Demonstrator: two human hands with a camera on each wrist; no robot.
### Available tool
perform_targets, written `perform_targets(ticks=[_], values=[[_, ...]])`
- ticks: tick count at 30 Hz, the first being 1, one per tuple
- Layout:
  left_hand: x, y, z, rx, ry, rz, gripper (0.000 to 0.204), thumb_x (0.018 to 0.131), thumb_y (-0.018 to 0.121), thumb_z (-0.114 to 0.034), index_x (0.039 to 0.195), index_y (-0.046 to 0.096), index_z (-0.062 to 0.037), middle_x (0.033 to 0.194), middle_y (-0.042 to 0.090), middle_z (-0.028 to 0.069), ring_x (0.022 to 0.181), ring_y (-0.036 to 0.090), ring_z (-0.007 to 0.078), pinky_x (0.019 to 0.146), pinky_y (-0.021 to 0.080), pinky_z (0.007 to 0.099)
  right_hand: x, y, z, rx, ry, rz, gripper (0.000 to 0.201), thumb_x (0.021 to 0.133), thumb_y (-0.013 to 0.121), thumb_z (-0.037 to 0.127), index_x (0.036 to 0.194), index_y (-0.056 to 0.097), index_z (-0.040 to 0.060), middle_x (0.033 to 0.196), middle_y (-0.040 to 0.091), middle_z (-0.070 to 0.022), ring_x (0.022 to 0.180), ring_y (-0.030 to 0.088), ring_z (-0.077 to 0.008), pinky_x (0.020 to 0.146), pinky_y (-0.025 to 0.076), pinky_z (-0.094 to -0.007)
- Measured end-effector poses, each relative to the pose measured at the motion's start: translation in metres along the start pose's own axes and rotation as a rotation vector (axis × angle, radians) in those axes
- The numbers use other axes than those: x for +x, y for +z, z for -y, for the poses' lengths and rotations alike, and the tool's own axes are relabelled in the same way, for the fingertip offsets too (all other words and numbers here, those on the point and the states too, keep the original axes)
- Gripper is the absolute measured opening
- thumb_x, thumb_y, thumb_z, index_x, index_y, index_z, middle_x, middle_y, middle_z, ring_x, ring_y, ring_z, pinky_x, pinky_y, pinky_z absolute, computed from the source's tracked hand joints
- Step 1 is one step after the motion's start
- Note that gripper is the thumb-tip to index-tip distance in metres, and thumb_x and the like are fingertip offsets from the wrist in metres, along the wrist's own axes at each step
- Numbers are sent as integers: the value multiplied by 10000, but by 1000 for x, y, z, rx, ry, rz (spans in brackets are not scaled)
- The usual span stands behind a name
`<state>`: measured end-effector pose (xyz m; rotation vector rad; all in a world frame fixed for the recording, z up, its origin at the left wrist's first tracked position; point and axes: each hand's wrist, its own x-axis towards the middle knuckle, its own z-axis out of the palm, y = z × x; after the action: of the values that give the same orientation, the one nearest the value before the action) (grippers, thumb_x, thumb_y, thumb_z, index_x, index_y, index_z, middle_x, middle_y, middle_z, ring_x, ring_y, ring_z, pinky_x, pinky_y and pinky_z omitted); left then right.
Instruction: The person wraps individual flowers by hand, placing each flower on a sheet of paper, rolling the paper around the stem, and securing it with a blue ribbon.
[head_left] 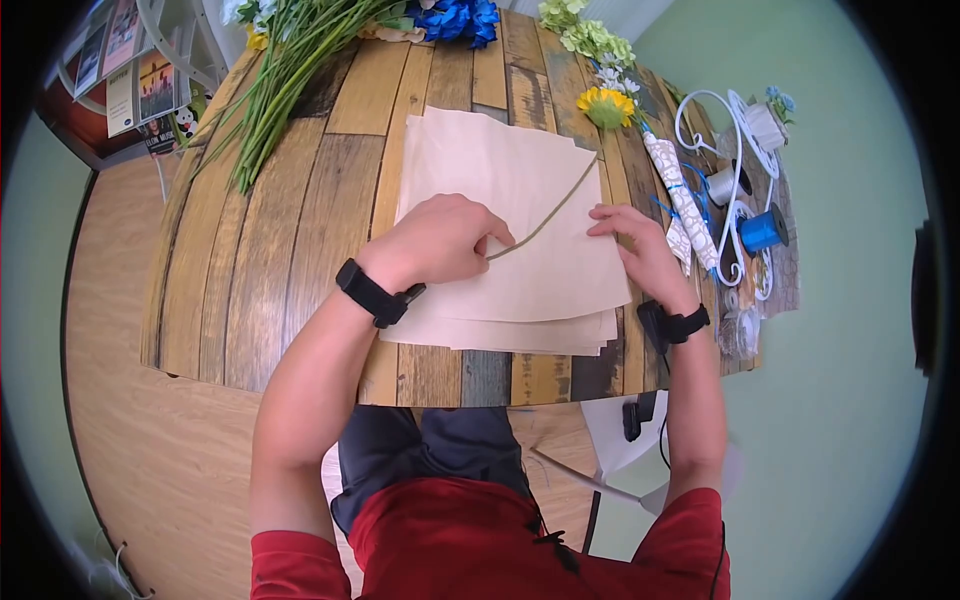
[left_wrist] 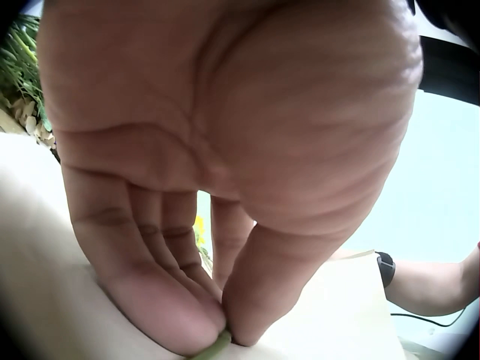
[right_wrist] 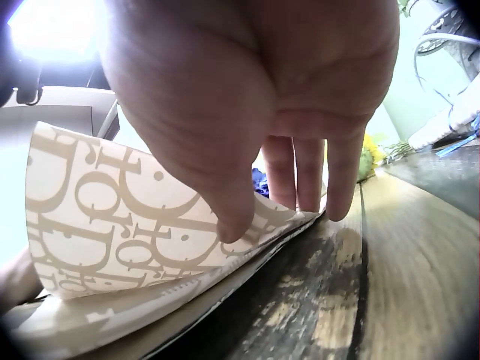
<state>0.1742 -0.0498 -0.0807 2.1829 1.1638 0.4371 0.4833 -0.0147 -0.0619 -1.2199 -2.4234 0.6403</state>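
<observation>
A stack of pale wrapping paper (head_left: 490,190) lies in the middle of the wooden table. My left hand (head_left: 447,240) is over it, pinching the lower end of a thin green stem (head_left: 553,213) between thumb and fingertips. The stem slants across the top sheet toward its upper right corner. At the sheet's right side is my right hand (head_left: 648,255). In the right wrist view its thumb (right_wrist: 234,214) lies against the raised, letter-printed underside of the paper (right_wrist: 112,217), with fingers behind the edge, so that the hand holds the sheet there.
Long green stems (head_left: 285,100) and blue flowers (head_left: 455,22) lie at the back. Along the right stand a yellow flower (head_left: 607,106), a patterned wrapped roll (head_left: 680,195), a white curled metal stand (head_left: 738,150) and a blue ribbon spool (head_left: 763,230). A magazine rack (head_left: 150,75) is at far left.
</observation>
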Motion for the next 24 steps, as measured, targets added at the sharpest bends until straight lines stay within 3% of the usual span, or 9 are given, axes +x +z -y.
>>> perform_targets(ticks=[6, 8, 12, 14, 17, 19, 23, 24], values=[[0, -3, 0, -3, -29, 4, 380, 687, 684, -71, 1061, 739, -113, 764, 692, 86, 731, 658, 250, 698, 506, 354, 8, -5, 2, -66, -66, -29, 191, 786, 637, -50, 952, 680, 35, 1164, 650, -130, 1123, 596, -332, 978, 461, -372], [0, -2, 1, -8, -33, 5, 368, 686, 689, -73, 1047, 744, -116, 763, 693, 81, 729, 657, 248, 697, 505, 354, 17, -8, 3, -152, -174, -81, 109, 817, 656, 18, 922, 681, 26, 1048, 679, -125, 994, 631, -325, 877, 485, -364], [-1, -6, 0, 14, -59, 47, 303, 699, 674, -57, 994, 738, -82, 783, 685, 126, 738, 651, 283, 698, 501, 355, 43, -9, 8, -64, -111, -100, 126, 870, 659, 127, 899, 667, 4, 878, 677, -116, 815, 628, -278, 751, 476, -343], [0, -6, 3, 61, -77, 71, 273, 710, 668, -54, 975, 731, -64, 796, 680, 149, 740, 646, 301, 700, 498, 360, 59, -4, 7, 26, 9, -80, 237, 906, 647, 215, 883, 645, -20, 765, 636, -115, 696, 574, -223, 670, 446, -323], [2, 4, 21, 64, -18, 31, 139, 735, 635, -43, 854, 699, -10, 795, 668, 190, 797, 655, 339, 700, 503, 381, 84, 14, 3, 132, -8, -103, 270, 909, 649, 239, 875, 633, -28, 729, 609, -111, 679, 550, -185, 653, 437, -314], [1, 4, 29, -168, -18, 26, 217, 754, 657, -25, 968, 689, 0, 839, 649, 222, 777, 650, 264, 709, 496, 385, 101, 27, -1, 146, -5, -79, 268, 908, 648, 237, 875, 631, -29, 729, 606, -110, 675, 547, -181, 648, 433, -315], [-12, -27, 20, -208, -112, 127, 233, 817, 638, -46, 1037, 683, 14, 840, 676, 188, 825, 656, 190, 741, 526, 321, 120, 41, -11, 130, 26, -2, 259, 908, 642, 238, 877, 630, -19, 732, 604, -115, 669, 539, -193, 643, 429, -325], [-14, -29, 23, -542, -237, 113, 238, 852, 631, -85, 1062, 679, 16, 840, 684, 147, 835, 652, 166, 761, 534, 291, 122, 44, -12, 131, 23, 1, 259, 908, 642, 238, 877, 630, -19, 732, 604, -115, 669, 539, -193, 643, 429, -325]])
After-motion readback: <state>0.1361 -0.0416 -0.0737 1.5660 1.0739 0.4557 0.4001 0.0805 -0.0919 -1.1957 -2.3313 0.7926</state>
